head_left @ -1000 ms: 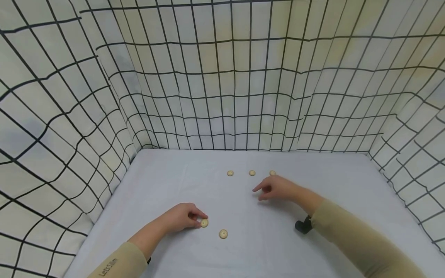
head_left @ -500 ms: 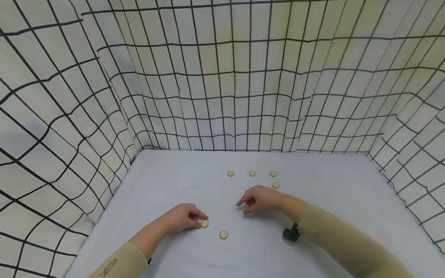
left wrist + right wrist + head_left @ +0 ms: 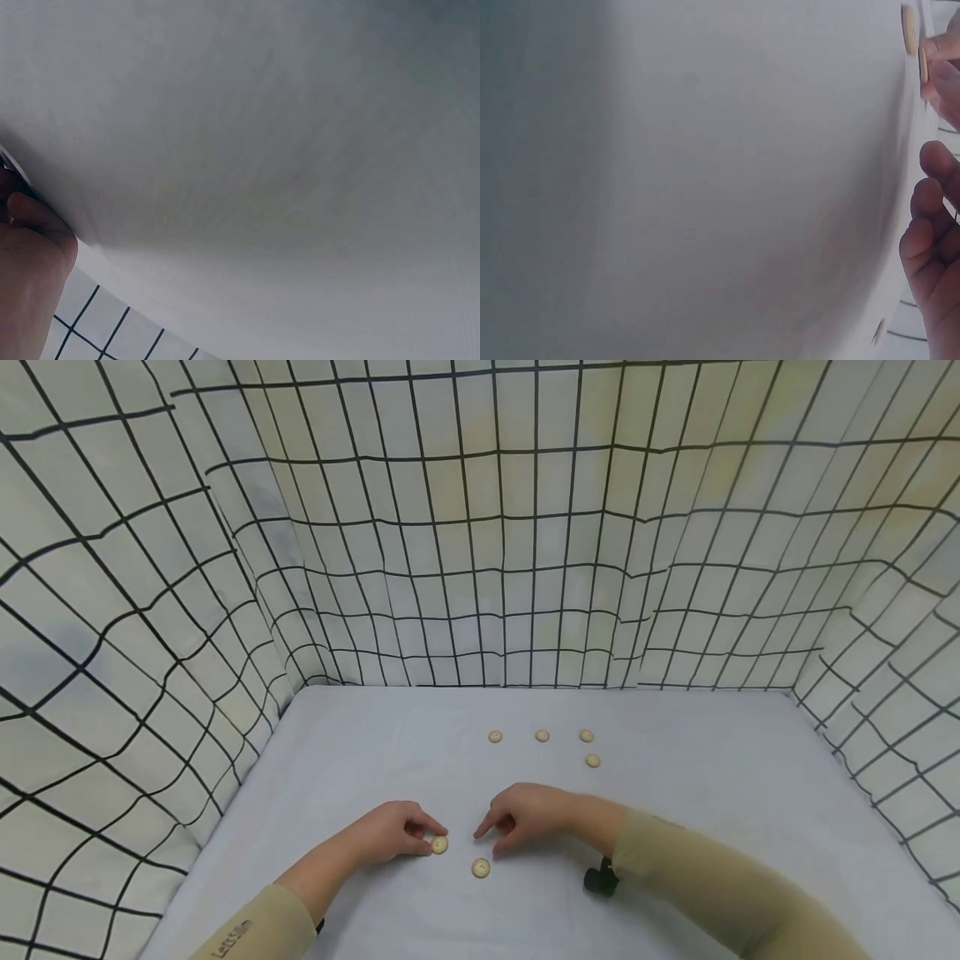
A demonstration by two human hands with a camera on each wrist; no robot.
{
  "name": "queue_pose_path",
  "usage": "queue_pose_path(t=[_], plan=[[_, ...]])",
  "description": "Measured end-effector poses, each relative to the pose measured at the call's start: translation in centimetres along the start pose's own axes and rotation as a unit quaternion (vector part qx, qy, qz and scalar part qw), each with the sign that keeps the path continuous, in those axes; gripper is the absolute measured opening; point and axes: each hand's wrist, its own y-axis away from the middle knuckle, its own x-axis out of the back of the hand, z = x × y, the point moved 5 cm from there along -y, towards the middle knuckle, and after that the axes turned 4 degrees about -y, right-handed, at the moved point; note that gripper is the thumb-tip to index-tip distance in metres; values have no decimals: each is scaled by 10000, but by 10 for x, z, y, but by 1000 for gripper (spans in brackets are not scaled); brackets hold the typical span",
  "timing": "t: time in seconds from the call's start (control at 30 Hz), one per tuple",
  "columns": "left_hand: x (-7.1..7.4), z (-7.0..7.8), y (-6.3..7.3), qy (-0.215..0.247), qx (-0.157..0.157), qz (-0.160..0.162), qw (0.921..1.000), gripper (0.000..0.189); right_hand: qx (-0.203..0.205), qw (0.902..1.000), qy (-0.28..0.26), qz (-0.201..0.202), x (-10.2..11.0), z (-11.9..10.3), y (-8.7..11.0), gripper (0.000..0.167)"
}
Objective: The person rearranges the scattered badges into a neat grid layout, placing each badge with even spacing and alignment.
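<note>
Near the front of the white table, my left hand (image 3: 390, 832) pinches a round wooden button (image 3: 439, 844) between thumb and index finger. A second wooden button (image 3: 481, 867) lies flat just to its right. Over the table beyond that one, my right hand (image 3: 528, 817) points leftward with thumb and index finger apart, holding nothing. In the right wrist view, the pinched button (image 3: 923, 64) appears edge-on, while my right hand (image 3: 936, 240) shows loosely bent fingers. Only part of my left hand (image 3: 34, 255) enters the left wrist view, with its button out of sight.
Toward the back lie three wooden buttons in a row: a left one (image 3: 496, 737), a middle one (image 3: 542, 736) and a right one (image 3: 587, 736). Another button (image 3: 593, 761) sits just in front of the right one. Black netting (image 3: 502, 572) over pale cloth surrounds the table (image 3: 360, 727).
My right hand has moved left and nearer, away from the back buttons, uncovering the one in front of the row. My left hand stays in place with its button.
</note>
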Motion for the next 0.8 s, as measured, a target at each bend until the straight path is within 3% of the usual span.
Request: queue_pose_path(t=[0.47,0.8], plan=[[1,0,4,27,-58,2,10000,22,193,9992,132,-317,-17,-14,-13,28],[1,1,4,-45,-92,54,9999,21,342,9984,343,-301,-18,-18,-11,25]])
